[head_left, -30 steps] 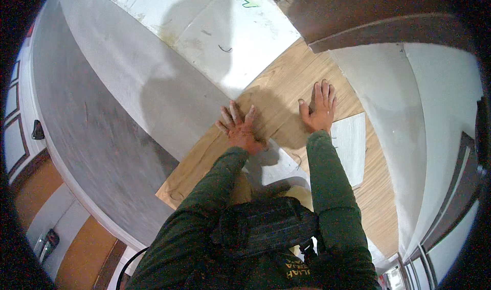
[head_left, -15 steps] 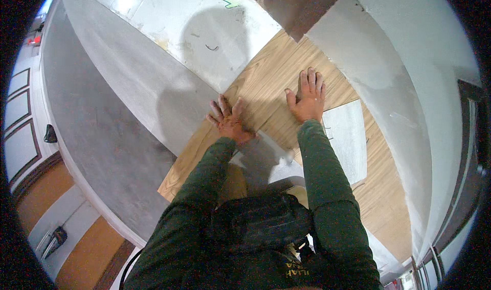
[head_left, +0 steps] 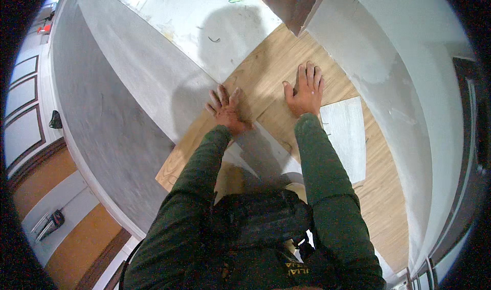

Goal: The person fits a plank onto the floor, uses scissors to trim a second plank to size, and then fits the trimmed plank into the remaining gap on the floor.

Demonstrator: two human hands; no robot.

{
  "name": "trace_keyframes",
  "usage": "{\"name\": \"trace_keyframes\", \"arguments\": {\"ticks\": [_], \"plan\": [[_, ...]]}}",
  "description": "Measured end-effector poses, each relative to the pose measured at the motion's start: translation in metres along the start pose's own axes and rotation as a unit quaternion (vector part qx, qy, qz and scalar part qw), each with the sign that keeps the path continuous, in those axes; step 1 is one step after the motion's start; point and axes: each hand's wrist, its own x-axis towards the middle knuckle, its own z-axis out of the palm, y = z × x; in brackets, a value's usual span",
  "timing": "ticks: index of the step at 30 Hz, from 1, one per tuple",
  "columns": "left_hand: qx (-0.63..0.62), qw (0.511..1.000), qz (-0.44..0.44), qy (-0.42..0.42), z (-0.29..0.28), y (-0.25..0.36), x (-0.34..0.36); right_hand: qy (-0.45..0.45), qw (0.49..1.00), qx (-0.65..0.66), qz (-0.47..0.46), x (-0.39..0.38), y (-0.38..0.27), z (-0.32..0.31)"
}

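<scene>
Wood-patterned floor planks (head_left: 266,60) lie in front of me, their far edge meeting a white floor sheet. My left hand (head_left: 228,111) presses on the planks near that edge, fingers spread and nothing in it. To the right, my right hand (head_left: 305,90) rests palm down on the wood, fingers up and thumb apart, also holding nothing. A white board piece (head_left: 349,131) with small dark marks sits beside my right forearm. Under my left wrist, a gap between the planks shows pale floor (head_left: 261,149) in shadow.
A grey wall (head_left: 102,101) curves along the left. On the right stands a pale, patchy plastered wall (head_left: 394,90). A brown panel (head_left: 290,4) projects at the far end, next to the white floor sheet (head_left: 174,9). A black bag (head_left: 263,218) is at my waist.
Both hands stay flat on the planks in nearly the same places. The view has shifted slightly, and my left hand's fingers look a little more upright.
</scene>
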Motion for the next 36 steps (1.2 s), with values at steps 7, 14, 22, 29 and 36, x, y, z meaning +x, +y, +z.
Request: {"name": "trace_keyframes", "arguments": {"ticks": [7,14,22,29,36], "plan": [[-0.021,1.0,0.011,0.0,0.009,-0.007,0.005,0.033,0.999,0.009,-0.009,-0.001,0.003,0.004],[0.016,0.999,0.023,0.042,0.021,-0.011,0.01,0.023,0.999,0.029,-0.002,0.0,0.001,0.0],[-0.026,0.997,0.043,0.066,0.02,-0.02,0.005,0.001,1.0,0.019,0.003,0.002,-0.003,-0.001],[-0.094,0.992,0.058,0.058,0.005,-0.014,-0.01,0.005,1.0,-0.025,-0.012,0.0,0.004,0.0],[-0.115,0.989,0.05,0.084,0.007,-0.018,-0.018,0.005,0.999,-0.035,-0.013,0.001,0.0,0.002]]}}
